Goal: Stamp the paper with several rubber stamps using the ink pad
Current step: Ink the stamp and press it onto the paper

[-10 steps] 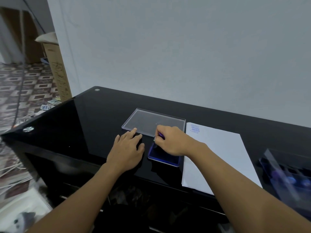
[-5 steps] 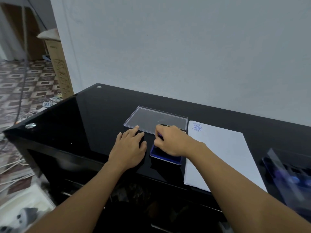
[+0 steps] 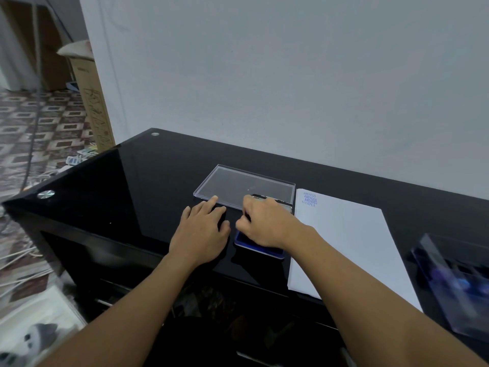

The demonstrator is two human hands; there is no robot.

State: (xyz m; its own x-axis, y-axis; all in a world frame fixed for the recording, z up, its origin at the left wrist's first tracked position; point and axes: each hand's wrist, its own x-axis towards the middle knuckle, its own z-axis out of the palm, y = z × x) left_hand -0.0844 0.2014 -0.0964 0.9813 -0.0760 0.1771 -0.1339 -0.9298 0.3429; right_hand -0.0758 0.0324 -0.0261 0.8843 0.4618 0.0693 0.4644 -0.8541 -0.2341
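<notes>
Though little is changing, the right hand (image 3: 267,226) is still pinching a stamp (image 3: 246,217) against the ink pad (image 3: 260,251), left hand (image 3: 201,231) lying flat, so inking is continuing

Left hand (image 3: 202,234) lay flat on bench (image 3: 132,186); right hand (image 3: 267,226) curled over blue ink pad (image 3: 260,250), grip hidden. Paper (image 3: 349,242) sat just right of ink pad, stamped at far-left corner.

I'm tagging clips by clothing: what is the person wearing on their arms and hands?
Nothing that shows. The left hand and right hand are bare, with no gloves, and no watch or band at either wrist. Both forearms are uncovered up to the frame edge, and no sleeve is in view.
</notes>
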